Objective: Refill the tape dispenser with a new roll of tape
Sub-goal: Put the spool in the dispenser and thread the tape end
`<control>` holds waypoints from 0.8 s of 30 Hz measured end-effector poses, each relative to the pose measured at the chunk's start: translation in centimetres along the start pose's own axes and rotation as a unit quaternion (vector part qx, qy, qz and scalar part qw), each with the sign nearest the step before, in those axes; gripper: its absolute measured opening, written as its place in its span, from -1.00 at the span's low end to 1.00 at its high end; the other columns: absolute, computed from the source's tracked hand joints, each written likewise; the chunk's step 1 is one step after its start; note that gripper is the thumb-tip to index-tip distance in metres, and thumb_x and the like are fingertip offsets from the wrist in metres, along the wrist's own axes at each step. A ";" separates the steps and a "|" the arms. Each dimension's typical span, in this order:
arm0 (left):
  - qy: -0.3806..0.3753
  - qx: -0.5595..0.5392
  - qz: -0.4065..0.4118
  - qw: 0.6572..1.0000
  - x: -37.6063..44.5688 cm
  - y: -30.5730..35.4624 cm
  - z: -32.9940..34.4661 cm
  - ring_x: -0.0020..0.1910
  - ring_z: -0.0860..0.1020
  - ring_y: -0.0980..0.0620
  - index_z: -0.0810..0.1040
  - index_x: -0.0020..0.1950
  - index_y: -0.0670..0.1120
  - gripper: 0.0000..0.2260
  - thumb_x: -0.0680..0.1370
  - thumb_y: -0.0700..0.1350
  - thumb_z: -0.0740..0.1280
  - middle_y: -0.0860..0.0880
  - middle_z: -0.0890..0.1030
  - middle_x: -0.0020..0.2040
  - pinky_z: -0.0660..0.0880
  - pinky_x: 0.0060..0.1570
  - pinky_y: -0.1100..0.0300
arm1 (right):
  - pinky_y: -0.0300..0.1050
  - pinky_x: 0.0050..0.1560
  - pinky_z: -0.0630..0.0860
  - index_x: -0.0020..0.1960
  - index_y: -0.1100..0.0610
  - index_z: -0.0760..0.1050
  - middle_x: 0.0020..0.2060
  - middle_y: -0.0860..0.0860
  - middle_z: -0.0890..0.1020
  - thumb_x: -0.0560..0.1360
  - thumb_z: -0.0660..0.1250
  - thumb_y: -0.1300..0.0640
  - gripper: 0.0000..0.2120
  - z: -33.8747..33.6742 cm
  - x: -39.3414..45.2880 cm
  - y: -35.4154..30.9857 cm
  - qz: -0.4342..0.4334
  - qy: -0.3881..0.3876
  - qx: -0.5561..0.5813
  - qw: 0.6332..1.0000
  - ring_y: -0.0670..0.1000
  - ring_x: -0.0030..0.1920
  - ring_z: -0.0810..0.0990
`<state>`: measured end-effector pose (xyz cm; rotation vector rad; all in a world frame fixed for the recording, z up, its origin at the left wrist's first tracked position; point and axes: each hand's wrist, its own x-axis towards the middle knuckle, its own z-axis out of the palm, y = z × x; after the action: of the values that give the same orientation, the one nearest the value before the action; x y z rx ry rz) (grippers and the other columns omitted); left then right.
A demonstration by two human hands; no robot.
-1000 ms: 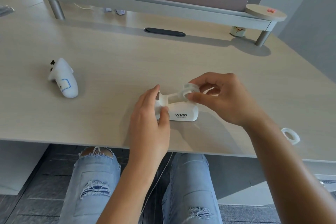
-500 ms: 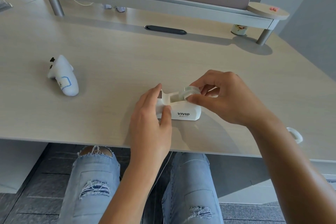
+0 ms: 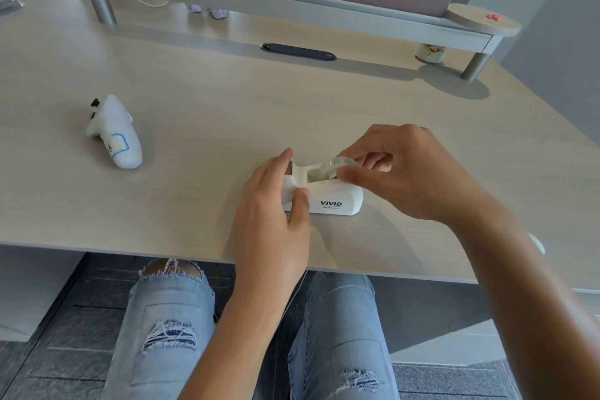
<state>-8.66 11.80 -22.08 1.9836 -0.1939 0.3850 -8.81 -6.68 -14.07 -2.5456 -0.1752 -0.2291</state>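
A white tape dispenser (image 3: 337, 200) marked VIVID stands on the light wooden desk (image 3: 211, 114), near its front edge. My left hand (image 3: 276, 204) grips the dispenser's cutter end, thumb on the near side and fingers over the far side. My right hand (image 3: 402, 172) pinches a clear roll of tape (image 3: 334, 166) between thumb and fingers. The roll sits partly down in the dispenser's slot, its top above the body. My right fingers hide the roll's right half.
A white handheld controller (image 3: 117, 133) lies on the desk to the left. At the back a monitor riser (image 3: 292, 0) spans the desk, with a dark cable slot (image 3: 298, 51) and a small jar (image 3: 429, 52) near it. A white ring (image 3: 537, 243) peeks out behind my right forearm.
My right hand has lowered the tape roll from above the dispenser down into its slot. My left hand has kept hold of the cutter end.
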 end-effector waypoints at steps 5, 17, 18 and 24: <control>0.000 -0.002 0.002 1.000 0.0 0.0 -0.1 0.31 0.59 -0.03 0.52 0.46 -0.09 -0.54 0.56 -0.28 0.38 -0.01 0.62 0.35 0.45 0.27 0.22 | -0.06 0.00 0.66 0.03 -0.04 0.72 -0.15 -0.11 0.72 0.50 0.53 0.00 -0.87 -0.5 0.6 -0.6 -0.013 -0.023 -0.046 0.999 -0.11 -0.12 0.69; -0.003 -0.014 -0.012 1.000 0.0 0.0 -0.2 0.30 0.59 -0.01 0.52 0.46 -0.06 -0.54 0.56 -0.27 0.38 0.01 0.62 0.34 0.49 0.30 0.12 | -0.37 -0.13 0.53 0.00 -0.06 0.72 -0.18 -0.19 0.67 0.52 0.50 0.03 -0.93 0.2 0.7 -1.0 -0.011 -0.016 -0.084 0.996 -0.20 -0.17 0.62; -0.003 -0.020 -0.015 1.000 0.1 0.0 -0.2 0.29 0.60 -0.01 0.53 0.46 -0.06 -0.54 0.56 -0.28 0.39 0.00 0.63 0.34 0.50 0.30 0.09 | -0.40 -0.14 0.50 0.00 -0.06 0.72 -0.18 -0.19 0.67 0.52 0.49 0.04 -0.93 0.3 0.7 -1.0 -0.012 -0.013 -0.087 0.996 -0.20 -0.18 0.62; -0.002 -0.028 -0.025 0.999 0.2 0.1 -0.3 0.26 0.62 -0.04 0.54 0.45 -0.05 -0.54 0.55 -0.27 0.40 -0.01 0.65 0.32 0.53 0.29 0.01 | -0.35 -0.12 0.51 0.01 -0.05 0.73 -0.18 -0.17 0.66 0.52 0.49 0.06 -0.92 0.8 0.4 -1.1 -0.014 0.003 -0.090 0.996 -0.19 -0.18 0.61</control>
<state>-8.59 12.01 -21.85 1.9310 -0.1562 0.3395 -8.56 -5.27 -14.03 -2.7229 -0.1950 -0.2734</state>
